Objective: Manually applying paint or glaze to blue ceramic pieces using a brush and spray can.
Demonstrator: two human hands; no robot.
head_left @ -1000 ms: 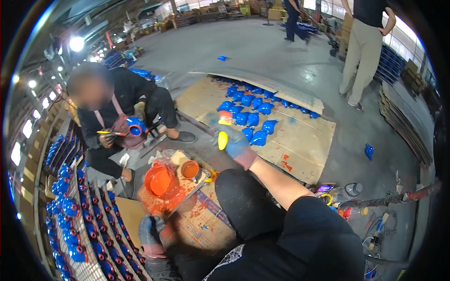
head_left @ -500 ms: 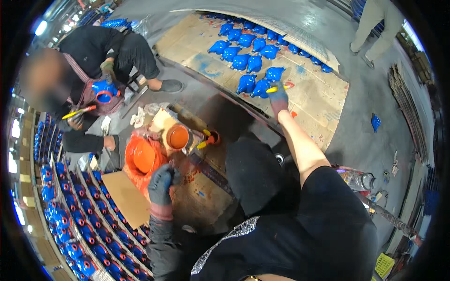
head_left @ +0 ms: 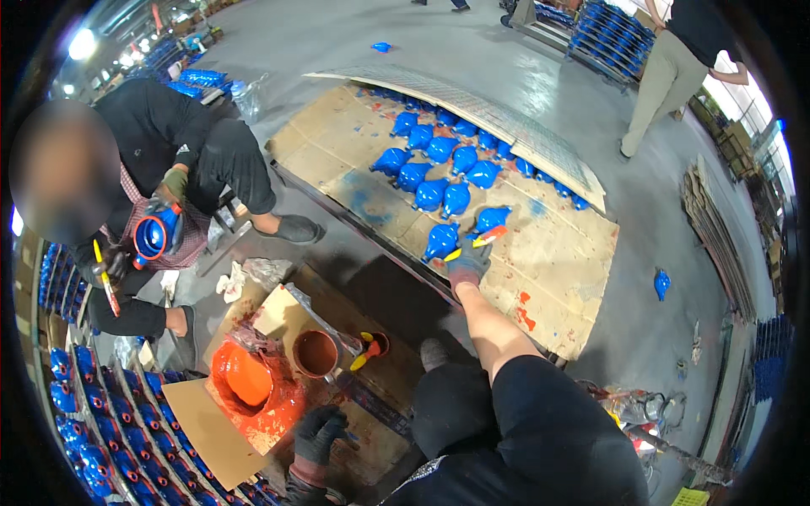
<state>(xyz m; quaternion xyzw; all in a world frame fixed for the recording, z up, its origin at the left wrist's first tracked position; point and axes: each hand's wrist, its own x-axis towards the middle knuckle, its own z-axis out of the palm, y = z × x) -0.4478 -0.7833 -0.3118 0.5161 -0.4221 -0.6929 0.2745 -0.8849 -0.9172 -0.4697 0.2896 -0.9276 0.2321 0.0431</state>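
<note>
My right hand (head_left: 469,263), in a grey glove, reaches over the cardboard-covered platform (head_left: 540,270). It grips a paintbrush (head_left: 478,242) with a yellow handle and a red and white end. Two glossy blue rounded castings lie next to its fingers: one casting (head_left: 441,242) to the left, another casting (head_left: 491,219) just beyond. Whether the fingers also touch a casting is hidden. My left hand (head_left: 319,434), in a dark glove, hangs low with loosely bent fingers, apparently holding nothing. Near it stand an orange paint bucket (head_left: 249,377) and a smaller paint pot (head_left: 317,352).
A co-worker (head_left: 169,126) on the left holds a blue casting (head_left: 156,232) with an orange rim and a brush (head_left: 107,278). Racks of blue castings (head_left: 118,422) fill the lower left. A cup with a yellow-handled brush (head_left: 369,350) stands beside the pot. Another person (head_left: 675,76) stands far right.
The view has shifted. One casting of the front group by my right hand no longer shows. My left hand sits lower in view. The co-worker's casting has turned, and their brush has swung more upright.
</note>
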